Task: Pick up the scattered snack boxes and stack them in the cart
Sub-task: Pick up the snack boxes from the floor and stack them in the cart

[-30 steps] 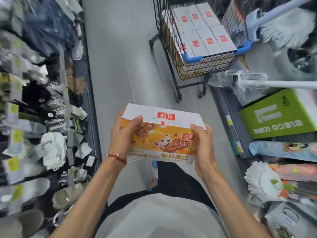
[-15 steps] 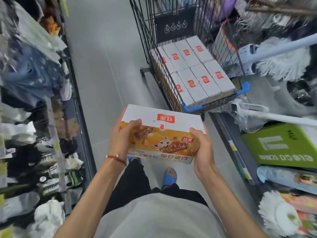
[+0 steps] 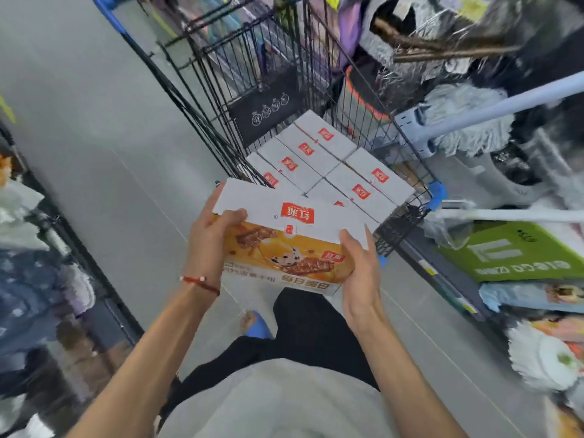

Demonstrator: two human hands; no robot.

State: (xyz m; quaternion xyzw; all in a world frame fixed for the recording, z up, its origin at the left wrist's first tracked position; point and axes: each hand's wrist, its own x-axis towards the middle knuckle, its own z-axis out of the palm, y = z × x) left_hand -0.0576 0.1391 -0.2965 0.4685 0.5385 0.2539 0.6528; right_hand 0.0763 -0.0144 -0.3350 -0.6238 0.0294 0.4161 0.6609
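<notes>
Cart [image 3: 438, 191] sits nearer than half a second back. I see left hand [image 3: 207, 238] and right hand [image 3: 360, 267] gripping the snack box [image 3: 284, 248] by its ends: white lid, orange front, held at the cart's near end.

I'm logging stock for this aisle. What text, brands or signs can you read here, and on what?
"红派": red logo on the held snack box, top and front.
Red logos on the boxes in the cart: too small to read.
Held box's lower lettering: upside down, blurred.
Green carton: white lettering, upside down, unreadable.
</notes>
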